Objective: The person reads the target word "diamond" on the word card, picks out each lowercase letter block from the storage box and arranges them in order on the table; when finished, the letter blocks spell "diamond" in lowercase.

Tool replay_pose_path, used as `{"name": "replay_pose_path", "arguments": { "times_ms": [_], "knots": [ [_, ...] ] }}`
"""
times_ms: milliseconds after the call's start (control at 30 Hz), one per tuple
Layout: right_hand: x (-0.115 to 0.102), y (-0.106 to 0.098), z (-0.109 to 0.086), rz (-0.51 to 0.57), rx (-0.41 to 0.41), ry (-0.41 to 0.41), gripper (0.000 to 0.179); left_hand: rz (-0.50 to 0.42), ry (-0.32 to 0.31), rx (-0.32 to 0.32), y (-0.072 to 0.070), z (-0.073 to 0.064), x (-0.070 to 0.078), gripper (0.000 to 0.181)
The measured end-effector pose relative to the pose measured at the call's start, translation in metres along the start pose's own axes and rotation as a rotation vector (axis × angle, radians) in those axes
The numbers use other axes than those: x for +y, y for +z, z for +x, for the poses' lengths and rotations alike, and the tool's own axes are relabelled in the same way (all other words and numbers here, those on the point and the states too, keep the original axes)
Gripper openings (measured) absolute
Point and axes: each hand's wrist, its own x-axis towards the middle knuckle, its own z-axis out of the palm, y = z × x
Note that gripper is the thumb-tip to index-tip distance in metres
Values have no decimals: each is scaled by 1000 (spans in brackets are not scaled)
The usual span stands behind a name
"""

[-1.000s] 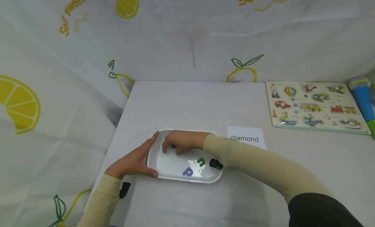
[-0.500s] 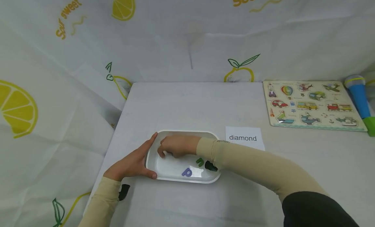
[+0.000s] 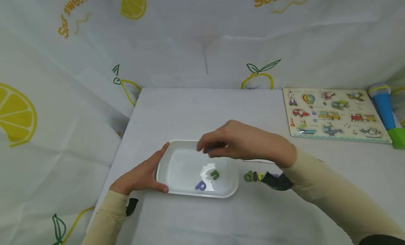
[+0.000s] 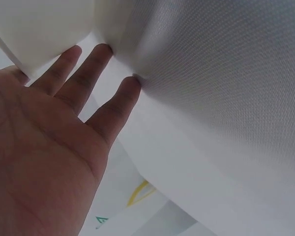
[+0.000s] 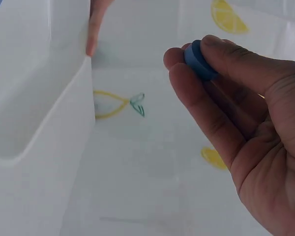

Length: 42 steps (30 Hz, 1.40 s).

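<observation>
My right hand [image 3: 232,139] is raised over the white tray's [image 3: 183,164] back right corner. In the right wrist view it pinches a small blue letter piece [image 5: 199,61] between thumb and fingertips; its letter shape is mostly covered. My left hand [image 3: 142,174] rests at the tray's left end, thumb and fingers spread along the rim. A purple letter [image 3: 200,185] and a green letter [image 3: 214,174] lie inside the tray. Right of the tray stands a row of letters: a green d [image 3: 248,176], a red one [image 3: 255,176], a yellow one [image 3: 261,176], and a purple one partly hidden by the right wrist strap.
A white card [image 3: 259,161] lies behind the letter row, mostly hidden by the right hand and forearm. A vehicle picture puzzle board [image 3: 335,115] sits at the back right, beside a blue and green toy microphone [image 3: 384,109]. Lemon-printed cloth hangs behind the table.
My right hand has risen out of the tray's left part and moved right, carrying the blue letter. The row of letters has come into view. The left hand stays at the tray.
</observation>
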Motion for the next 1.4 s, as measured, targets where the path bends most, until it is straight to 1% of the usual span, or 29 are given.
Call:
{"name": "replay_pose_path", "arguments": {
  "times_ms": [33, 100, 167, 233, 333, 400, 467, 533, 633, 700, 800, 967, 1067, 1200, 1400],
  "knots": [
    [2, -5, -16, -2, 64, -2, 28, 2, 3, -1, -1, 0, 1, 145],
    [7, -13, -47, -21, 176, 29, 35, 10, 9, -3, -2, 0, 2, 145],
    [12, -17, -78, -74, 270, 97, 43, 14, 6, -2, -3, 0, 3, 145],
    [18, -16, -106, -137, 339, 186, 46, 14, 1, -1, -4, -1, 4, 145],
    [25, -8, -143, -210, 378, 372, 46, 17, -3, 0, -4, -1, 4, 146],
    [32, 2, -164, -263, 386, 471, 43, 23, -2, 0, -4, 0, 4, 145],
    [39, 14, -181, -303, 388, 534, 43, 28, -4, -1, -5, 0, 3, 145],
    [47, 28, -194, -306, 393, 563, 42, 28, -5, -2, -5, 0, 3, 145],
    [59, 48, -205, -236, 371, 594, 42, 28, -9, -7, -5, 0, 2, 145],
    [66, 60, -209, -180, 349, 624, 41, 25, -11, -10, -5, 0, 2, 145],
    [73, 74, -212, -142, 340, 643, 38, 22, -13, -11, -5, 0, 1, 146],
    [80, 85, -217, -211, 398, 619, 39, 15, -7, -10, -3, 1, 1, 147],
    [81, 88, -222, -245, 428, 631, 40, 12, -3, -11, -2, 1, 0, 146],
    [80, 90, -230, -256, 430, 653, 45, 15, -1, -13, -1, 2, 0, 146],
    [77, 97, -230, -217, 391, 635, 47, 9, -12, -19, -1, 2, 2, 146]
  ]
}}
